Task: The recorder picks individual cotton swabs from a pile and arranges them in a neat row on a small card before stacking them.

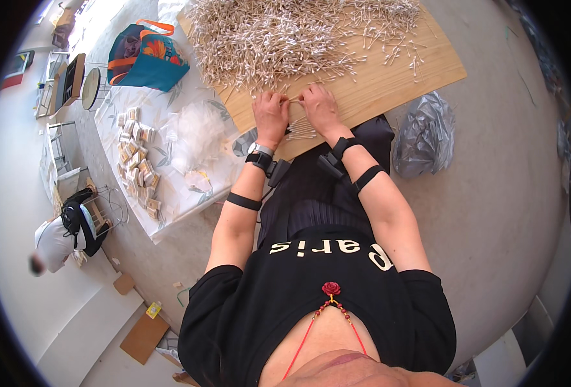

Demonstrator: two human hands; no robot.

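A big loose heap of cotton swabs (272, 39) covers the far part of a wooden board (395, 90). At the heap's near edge my left hand (272, 118) and my right hand (321, 111) face each other, fingers bent in a pinch. Between their fingertips runs a thin cotton swab or a few of them, the number too small to tell. Just below, between my wrists, a small row of cotton swabs (302, 129) lies side by side on the board. My palms are turned down, so the inner fingers are partly hidden.
Left of the board, a cloth-covered table (176, 209) carries several small packed boxes (134, 158), clear plastic bags (198, 135) and a teal tote bag (153, 61). A grey plastic bag (425, 135) stands right of the board. Another person (63, 235) sits far left.
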